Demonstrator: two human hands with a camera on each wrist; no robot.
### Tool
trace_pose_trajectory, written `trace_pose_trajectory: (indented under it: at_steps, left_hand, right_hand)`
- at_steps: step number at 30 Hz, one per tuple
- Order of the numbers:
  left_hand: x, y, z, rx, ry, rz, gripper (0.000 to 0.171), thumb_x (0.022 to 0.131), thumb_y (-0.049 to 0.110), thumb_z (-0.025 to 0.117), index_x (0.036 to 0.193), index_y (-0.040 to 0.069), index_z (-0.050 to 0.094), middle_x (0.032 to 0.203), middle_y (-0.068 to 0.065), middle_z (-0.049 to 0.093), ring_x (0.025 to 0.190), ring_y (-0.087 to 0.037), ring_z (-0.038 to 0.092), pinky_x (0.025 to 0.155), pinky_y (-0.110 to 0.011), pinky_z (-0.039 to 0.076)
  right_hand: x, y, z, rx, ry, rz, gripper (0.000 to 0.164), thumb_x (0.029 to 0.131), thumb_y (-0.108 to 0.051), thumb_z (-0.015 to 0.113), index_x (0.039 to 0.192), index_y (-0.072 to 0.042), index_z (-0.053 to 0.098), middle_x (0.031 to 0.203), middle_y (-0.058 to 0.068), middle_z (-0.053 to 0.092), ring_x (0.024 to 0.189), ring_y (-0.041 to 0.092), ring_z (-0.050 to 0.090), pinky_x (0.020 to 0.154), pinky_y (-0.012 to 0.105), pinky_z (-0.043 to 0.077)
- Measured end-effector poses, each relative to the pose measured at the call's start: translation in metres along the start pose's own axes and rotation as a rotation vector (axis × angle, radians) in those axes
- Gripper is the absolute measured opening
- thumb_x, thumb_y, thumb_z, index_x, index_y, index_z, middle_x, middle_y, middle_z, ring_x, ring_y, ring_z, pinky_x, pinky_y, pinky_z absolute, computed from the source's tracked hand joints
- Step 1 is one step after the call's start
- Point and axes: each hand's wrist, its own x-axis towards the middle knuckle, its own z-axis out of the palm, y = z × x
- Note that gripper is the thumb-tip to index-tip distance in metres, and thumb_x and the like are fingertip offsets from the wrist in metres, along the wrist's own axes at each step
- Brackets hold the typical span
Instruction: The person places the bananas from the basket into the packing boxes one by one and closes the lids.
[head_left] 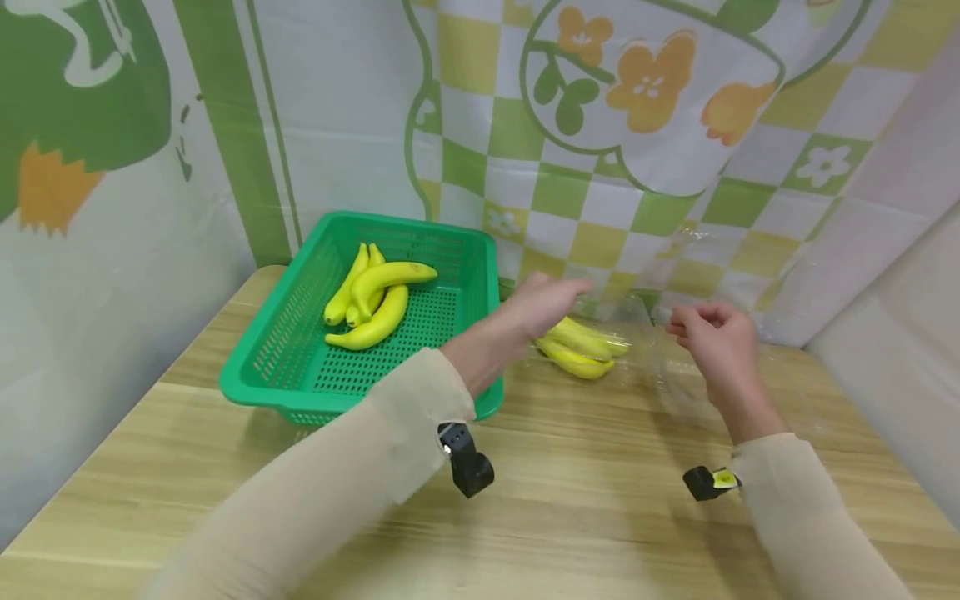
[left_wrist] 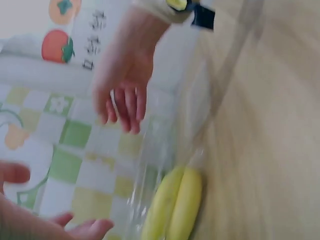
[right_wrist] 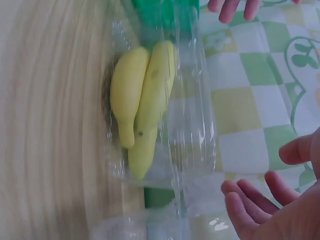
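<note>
Several yellow bananas (head_left: 577, 360) lie in a clear plastic box (right_wrist: 192, 125) beside the green basket. The box's clear lid (head_left: 693, 396) spreads to the right, its outline faint in the head view. My left hand (head_left: 542, 304) hovers over the back of the box, thumb and fingers apart, with nothing in it. Over the lid side is my right hand (head_left: 720, 346), its fingers loosely bent. Nothing shows between the fingers of the right hand (right_wrist: 275, 205) in the right wrist view.
A green plastic basket (head_left: 491, 267) stands to the left with several more bananas (head_left: 375, 321) inside. Behind the wooden table (head_left: 540, 483) hangs a patterned curtain (head_left: 510, 125), close to the back of the box. A pale wall (head_left: 892, 333) borders the right side.
</note>
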Motion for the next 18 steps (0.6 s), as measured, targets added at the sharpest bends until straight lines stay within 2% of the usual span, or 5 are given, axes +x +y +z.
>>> trace_pose_trajectory:
  at_steps: [2, 4, 9, 13, 18]
  left_hand:
    - [-0.004, -0.005, 0.009, -0.103, 0.067, 0.033, 0.036, 0.108, 0.037, 0.054, 0.112, 0.005, 0.07, 0.125, -0.004, 0.069, 0.13, -0.022, 0.059, 0.123, -0.047, 0.041]
    - [-0.005, -0.013, 0.017, -0.18, 0.12, 0.043, 0.036, 0.108, 0.033, 0.053, 0.081, 0.011, 0.061, 0.087, 0.0, 0.062, 0.097, -0.018, 0.062, 0.113, -0.044, 0.047]
    - [-0.006, -0.032, 0.036, -0.34, 0.16, 0.001, 0.033, 0.11, 0.028, 0.052, 0.09, 0.006, 0.065, 0.076, 0.001, 0.057, 0.069, -0.014, 0.054, 0.079, -0.026, 0.052]
    - [-0.007, -0.049, 0.047, -0.393, 0.116, -0.053, 0.05, 0.111, 0.028, 0.044, 0.149, -0.005, 0.052, 0.13, -0.018, 0.072, 0.103, -0.03, 0.076, 0.073, -0.02, 0.056]
    - [-0.006, -0.069, 0.06, -0.43, 0.103, -0.079, 0.05, 0.112, 0.029, 0.038, 0.143, -0.008, 0.053, 0.138, -0.027, 0.067, 0.114, -0.04, 0.074, 0.07, -0.02, 0.056]
  right_hand:
    - [-0.006, -0.001, 0.001, 0.1, 0.026, 0.006, 0.017, 0.106, -0.028, 0.061, 0.112, -0.012, 0.058, 0.095, -0.012, 0.069, 0.088, -0.001, 0.073, 0.079, 0.011, 0.059]
    - [-0.012, 0.0, 0.003, 0.184, 0.044, 0.019, 0.015, 0.106, -0.025, 0.062, 0.111, -0.012, 0.058, 0.09, -0.013, 0.071, 0.086, 0.002, 0.074, 0.077, 0.014, 0.061]
    - [-0.022, 0.004, 0.01, 0.318, 0.043, 0.086, 0.017, 0.107, -0.022, 0.06, 0.112, -0.006, 0.056, 0.079, -0.008, 0.074, 0.073, 0.006, 0.075, 0.07, 0.019, 0.063]
    - [-0.026, 0.011, 0.016, 0.378, -0.011, 0.158, 0.022, 0.11, -0.025, 0.056, 0.112, -0.004, 0.053, 0.073, -0.004, 0.074, 0.068, 0.007, 0.075, 0.067, 0.021, 0.063]
    - [-0.032, 0.02, 0.023, 0.4, -0.09, 0.212, 0.031, 0.112, -0.033, 0.049, 0.111, -0.002, 0.05, 0.074, -0.001, 0.073, 0.069, 0.01, 0.076, 0.069, 0.024, 0.065]
